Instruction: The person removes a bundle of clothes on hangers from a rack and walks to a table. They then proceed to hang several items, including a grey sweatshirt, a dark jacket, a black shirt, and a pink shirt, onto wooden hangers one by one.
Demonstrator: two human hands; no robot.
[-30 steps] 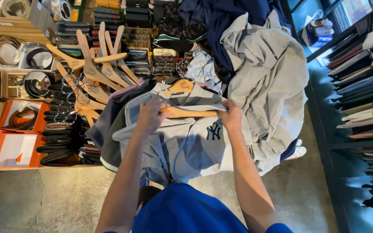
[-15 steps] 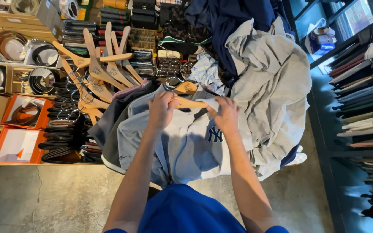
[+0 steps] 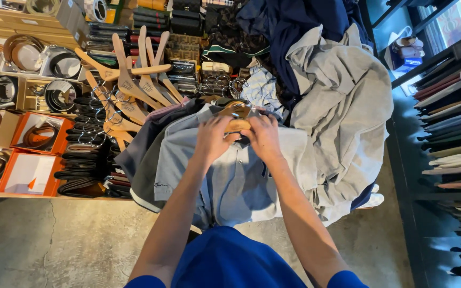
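Shop counter [image 3: 6,193] carrying boxed belts, clothes heap spilling over edge. Grey-blue shirt [image 3: 230,176] lying front-up at heap's middle, hem hanging over concrete floor [image 3: 65,245]. Wooden hanger [image 3: 236,114] sitting at shirt's collar. Both hands closing there: left hand [image 3: 213,140] gripping hanger, right hand [image 3: 265,137] pinching collar. Risks: shirt sliding floorward; hook snagging spare hangers [image 3: 129,85] left of shirt.

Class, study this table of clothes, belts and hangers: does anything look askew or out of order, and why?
Yes. The wooden hangers lie in a loose criss-cross heap rather than in a row, and the grey garments on the right sit crumpled and spill over the table's edge. Both hands, left hand and right hand, meet at the collar of a light blue shirt.
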